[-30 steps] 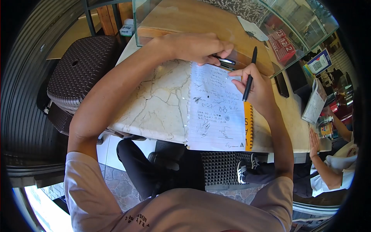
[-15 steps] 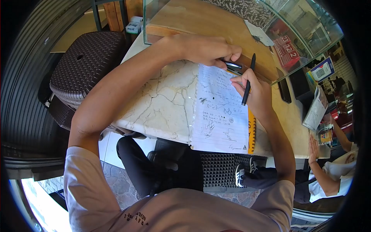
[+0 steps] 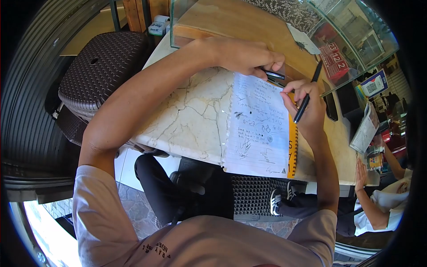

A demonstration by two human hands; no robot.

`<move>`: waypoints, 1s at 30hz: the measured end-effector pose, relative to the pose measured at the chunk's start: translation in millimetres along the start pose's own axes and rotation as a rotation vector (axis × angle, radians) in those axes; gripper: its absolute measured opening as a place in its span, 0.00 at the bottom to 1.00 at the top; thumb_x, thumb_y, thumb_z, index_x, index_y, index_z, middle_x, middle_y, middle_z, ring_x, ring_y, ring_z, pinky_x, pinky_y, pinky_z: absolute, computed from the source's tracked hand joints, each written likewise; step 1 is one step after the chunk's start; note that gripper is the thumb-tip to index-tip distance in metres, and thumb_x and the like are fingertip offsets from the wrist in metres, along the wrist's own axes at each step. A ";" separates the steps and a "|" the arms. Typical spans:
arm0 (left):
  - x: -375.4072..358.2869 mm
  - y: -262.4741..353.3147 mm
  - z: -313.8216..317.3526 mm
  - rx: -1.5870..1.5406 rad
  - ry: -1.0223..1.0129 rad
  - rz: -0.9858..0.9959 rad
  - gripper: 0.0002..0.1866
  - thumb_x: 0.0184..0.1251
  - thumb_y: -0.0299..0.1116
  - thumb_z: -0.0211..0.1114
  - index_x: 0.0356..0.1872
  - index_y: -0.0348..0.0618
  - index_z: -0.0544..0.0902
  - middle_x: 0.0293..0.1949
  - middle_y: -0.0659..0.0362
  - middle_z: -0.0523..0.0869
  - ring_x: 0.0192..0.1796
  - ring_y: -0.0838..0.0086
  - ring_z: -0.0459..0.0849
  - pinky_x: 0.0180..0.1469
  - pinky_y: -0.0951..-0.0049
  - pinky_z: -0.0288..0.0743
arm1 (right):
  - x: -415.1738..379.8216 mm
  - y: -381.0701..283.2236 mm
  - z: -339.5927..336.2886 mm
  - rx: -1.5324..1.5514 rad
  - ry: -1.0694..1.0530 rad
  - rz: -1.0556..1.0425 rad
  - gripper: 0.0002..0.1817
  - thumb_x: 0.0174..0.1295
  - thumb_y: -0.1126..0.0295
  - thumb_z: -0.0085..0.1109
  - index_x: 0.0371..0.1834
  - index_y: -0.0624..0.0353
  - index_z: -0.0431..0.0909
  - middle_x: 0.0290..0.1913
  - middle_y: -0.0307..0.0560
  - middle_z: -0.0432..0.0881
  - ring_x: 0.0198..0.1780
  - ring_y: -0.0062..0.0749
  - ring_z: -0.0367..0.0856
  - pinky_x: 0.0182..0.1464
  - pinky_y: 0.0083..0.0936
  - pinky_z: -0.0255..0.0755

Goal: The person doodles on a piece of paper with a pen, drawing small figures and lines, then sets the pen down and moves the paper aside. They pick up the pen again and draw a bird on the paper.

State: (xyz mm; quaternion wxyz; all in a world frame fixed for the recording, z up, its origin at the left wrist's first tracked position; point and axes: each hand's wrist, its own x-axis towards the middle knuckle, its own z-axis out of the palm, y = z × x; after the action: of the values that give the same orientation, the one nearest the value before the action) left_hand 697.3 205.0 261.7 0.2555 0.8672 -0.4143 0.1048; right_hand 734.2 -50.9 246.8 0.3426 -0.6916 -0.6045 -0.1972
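Note:
A spiral notebook (image 3: 260, 129) with a yellow cover lies open on a cracked marble counter (image 3: 191, 120), its lined page covered in handwriting and doodles. My left hand (image 3: 249, 55) rests at the top edge of the page, closed around a dark marker (image 3: 272, 74). Over the page's right side my right hand (image 3: 307, 107) grips a black pen (image 3: 307, 93), tilted with its tip down near the paper and its top pointing up to the right.
A glass display case (image 3: 311, 26) with a wooden shelf stands behind the notebook. A brown wicker stool (image 3: 100, 66) is at the left. A seated person's arm (image 3: 369, 191) and a laminated card (image 3: 364, 129) are at the right. A black phone (image 3: 331, 107) lies nearby.
My right hand has shifted to the right with the pen, which now leans more to the right. The view has drifted slightly. My left hand stays at the page top.

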 end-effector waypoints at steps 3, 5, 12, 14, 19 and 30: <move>0.4 0.7 -0.4 0.002 0.007 0.004 0.14 0.70 0.29 0.68 0.48 0.38 0.71 0.30 0.52 0.81 0.33 0.56 0.79 0.37 0.59 0.68 | -0.6 -2.8 -2.5 0.009 0.047 0.005 0.24 0.55 0.87 0.73 0.36 0.58 0.61 0.37 0.52 0.85 0.32 0.26 0.80 0.35 0.20 0.74; 0.2 0.7 0.0 -0.001 0.005 -0.005 0.14 0.70 0.29 0.68 0.48 0.38 0.71 0.29 0.52 0.81 0.32 0.56 0.79 0.36 0.59 0.68 | -0.8 -5.2 -4.1 -0.005 0.063 0.049 0.24 0.57 0.86 0.72 0.38 0.58 0.61 0.38 0.51 0.85 0.32 0.23 0.78 0.36 0.18 0.73; -0.2 0.2 1.6 -0.006 0.010 -0.015 0.14 0.70 0.29 0.67 0.48 0.39 0.70 0.29 0.53 0.80 0.32 0.57 0.78 0.36 0.59 0.68 | -0.4 -4.6 -4.1 -0.018 0.051 0.007 0.24 0.58 0.87 0.70 0.38 0.58 0.59 0.39 0.53 0.86 0.31 0.22 0.77 0.37 0.16 0.73; -0.4 0.3 1.7 -0.004 0.006 -0.021 0.14 0.70 0.29 0.67 0.48 0.39 0.70 0.30 0.53 0.80 0.32 0.57 0.78 0.36 0.59 0.68 | -1.3 -5.7 -3.6 -0.003 0.036 0.060 0.23 0.60 0.87 0.69 0.38 0.58 0.59 0.40 0.54 0.86 0.33 0.25 0.80 0.38 0.18 0.75; -1.0 4.1 0.3 0.006 -0.002 -0.040 0.14 0.70 0.29 0.67 0.48 0.39 0.70 0.31 0.53 0.81 0.33 0.56 0.78 0.36 0.59 0.68 | -1.4 -4.6 -3.4 0.021 0.020 0.052 0.22 0.61 0.87 0.67 0.38 0.58 0.58 0.40 0.55 0.86 0.36 0.30 0.84 0.40 0.21 0.76; -0.8 2.7 0.6 0.016 -0.003 -0.016 0.13 0.71 0.28 0.67 0.46 0.39 0.70 0.30 0.52 0.81 0.33 0.54 0.79 0.37 0.59 0.69 | -1.7 -3.5 -3.1 0.061 0.015 0.038 0.23 0.60 0.88 0.67 0.39 0.58 0.58 0.40 0.53 0.84 0.32 0.26 0.76 0.37 0.19 0.73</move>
State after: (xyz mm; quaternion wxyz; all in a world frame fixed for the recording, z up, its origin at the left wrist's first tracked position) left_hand 694.7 203.8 261.8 0.2489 0.8726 -0.4070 0.1047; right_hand 730.9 -54.2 248.6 0.3715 -0.6907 -0.5945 -0.1775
